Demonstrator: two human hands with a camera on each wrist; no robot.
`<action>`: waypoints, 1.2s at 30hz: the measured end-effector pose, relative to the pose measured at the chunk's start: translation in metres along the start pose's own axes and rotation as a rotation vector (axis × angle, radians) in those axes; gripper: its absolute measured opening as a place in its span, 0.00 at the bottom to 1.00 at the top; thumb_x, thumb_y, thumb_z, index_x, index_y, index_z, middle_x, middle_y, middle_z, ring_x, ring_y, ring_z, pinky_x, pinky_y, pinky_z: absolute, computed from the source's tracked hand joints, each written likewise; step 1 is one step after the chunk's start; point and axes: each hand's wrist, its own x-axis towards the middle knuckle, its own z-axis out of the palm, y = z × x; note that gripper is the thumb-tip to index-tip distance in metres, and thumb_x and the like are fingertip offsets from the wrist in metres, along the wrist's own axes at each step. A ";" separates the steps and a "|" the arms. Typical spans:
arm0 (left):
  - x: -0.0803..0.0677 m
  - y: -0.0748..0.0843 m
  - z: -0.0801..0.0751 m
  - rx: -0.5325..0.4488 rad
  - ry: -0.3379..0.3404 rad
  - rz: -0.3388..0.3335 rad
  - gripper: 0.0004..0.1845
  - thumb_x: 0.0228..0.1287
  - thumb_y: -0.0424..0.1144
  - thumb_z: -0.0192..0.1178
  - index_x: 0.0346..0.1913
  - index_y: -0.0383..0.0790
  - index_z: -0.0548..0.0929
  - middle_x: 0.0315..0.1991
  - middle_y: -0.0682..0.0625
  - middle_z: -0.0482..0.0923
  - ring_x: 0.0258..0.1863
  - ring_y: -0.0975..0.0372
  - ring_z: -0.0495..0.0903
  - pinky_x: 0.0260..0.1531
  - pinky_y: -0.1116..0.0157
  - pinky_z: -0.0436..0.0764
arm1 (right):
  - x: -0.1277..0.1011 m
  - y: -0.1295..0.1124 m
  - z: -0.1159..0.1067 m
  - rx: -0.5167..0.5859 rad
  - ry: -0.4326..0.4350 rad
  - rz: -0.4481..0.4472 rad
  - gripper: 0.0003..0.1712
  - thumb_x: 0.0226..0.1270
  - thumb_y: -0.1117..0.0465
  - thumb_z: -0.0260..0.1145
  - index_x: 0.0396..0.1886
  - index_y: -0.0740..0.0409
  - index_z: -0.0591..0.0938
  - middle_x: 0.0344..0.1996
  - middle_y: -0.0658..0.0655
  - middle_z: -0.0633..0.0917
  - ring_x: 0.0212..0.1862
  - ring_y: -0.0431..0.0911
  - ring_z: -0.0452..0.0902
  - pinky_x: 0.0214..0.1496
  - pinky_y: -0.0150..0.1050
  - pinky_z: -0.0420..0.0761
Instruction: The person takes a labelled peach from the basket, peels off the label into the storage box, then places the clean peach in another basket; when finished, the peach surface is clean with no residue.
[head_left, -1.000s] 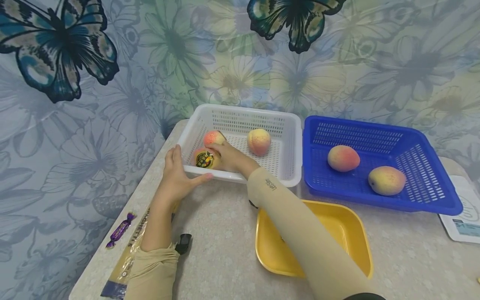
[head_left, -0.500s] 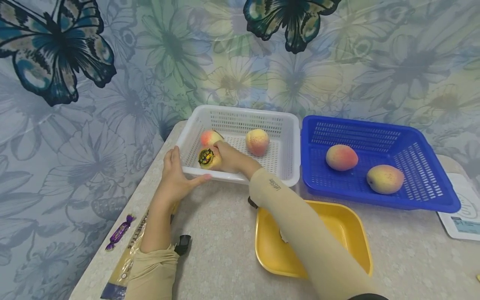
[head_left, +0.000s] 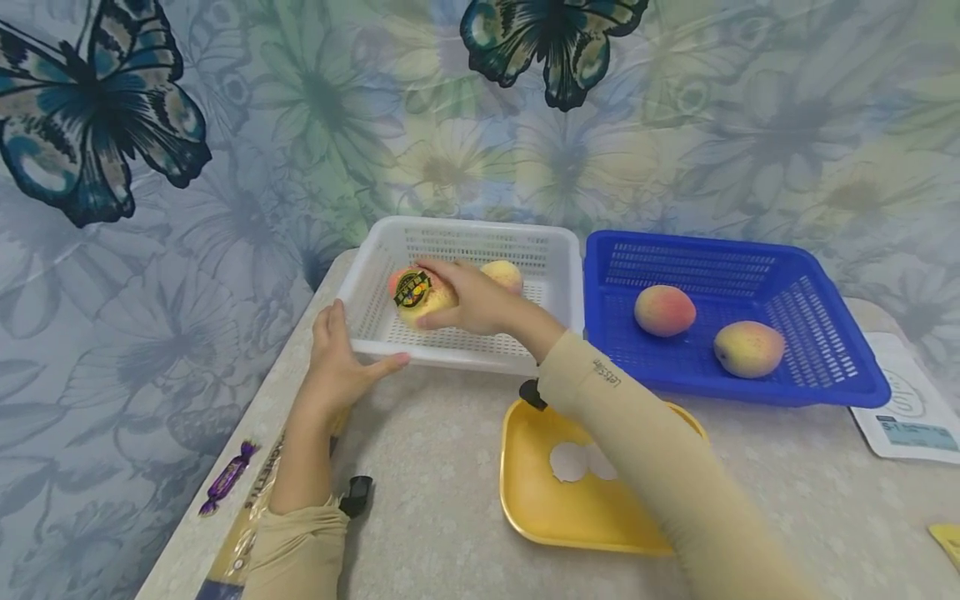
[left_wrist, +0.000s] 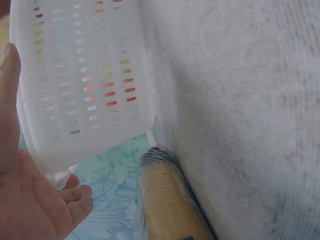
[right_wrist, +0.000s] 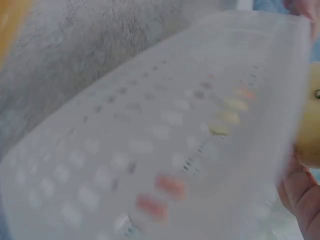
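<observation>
A person's right hand (head_left: pixel 468 296) grasps a yellow-pink mango bearing a dark round sticker (head_left: pixel 417 293), holding it over the near-left part of a white perforated basket (head_left: pixel 558 250) on a speckled table (head_left: pixel 435 483). The left hand (head_left: pixel 335 367), fingers relaxed and thumb extended, rests against the basket's near-left corner, gripping nothing. Two more fruits (head_left: pixel 504 273) lie in the white basket behind the held mango, partly hidden by the hand. Just to the right stands a blue basket (head_left: pixel 840 375) with two mangoes (head_left: pixel 664 310). In front, a yellow tray (head_left: pixel 555 508) sits partly beneath the right forearm. A purple wrapped candy (head_left: pixel 227 478) and a long cellophane packet (head_left: pixel 251 517) lie at the table's left edge.
</observation>
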 end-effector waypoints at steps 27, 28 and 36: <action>-0.008 0.008 -0.004 0.074 0.043 0.025 0.71 0.48 0.65 0.73 0.80 0.44 0.33 0.80 0.38 0.26 0.77 0.33 0.31 0.65 0.26 0.47 | -0.157 0.030 -0.059 0.254 0.343 -0.039 0.50 0.56 0.60 0.78 0.75 0.42 0.63 0.68 0.56 0.64 0.56 0.49 0.74 0.57 0.39 0.83; -0.009 0.011 -0.004 0.075 0.054 0.046 0.69 0.48 0.65 0.73 0.81 0.46 0.35 0.80 0.39 0.27 0.77 0.35 0.30 0.65 0.26 0.47 | -0.160 0.032 -0.059 0.251 0.350 -0.038 0.49 0.56 0.60 0.78 0.75 0.43 0.63 0.68 0.56 0.64 0.57 0.49 0.74 0.57 0.38 0.83; -0.025 0.071 0.006 -0.020 0.214 0.401 0.33 0.65 0.46 0.66 0.71 0.42 0.70 0.77 0.41 0.54 0.78 0.44 0.46 0.70 0.34 0.53 | -0.177 0.044 -0.053 0.261 0.370 -0.028 0.50 0.54 0.59 0.79 0.75 0.46 0.64 0.61 0.56 0.68 0.57 0.49 0.75 0.56 0.36 0.82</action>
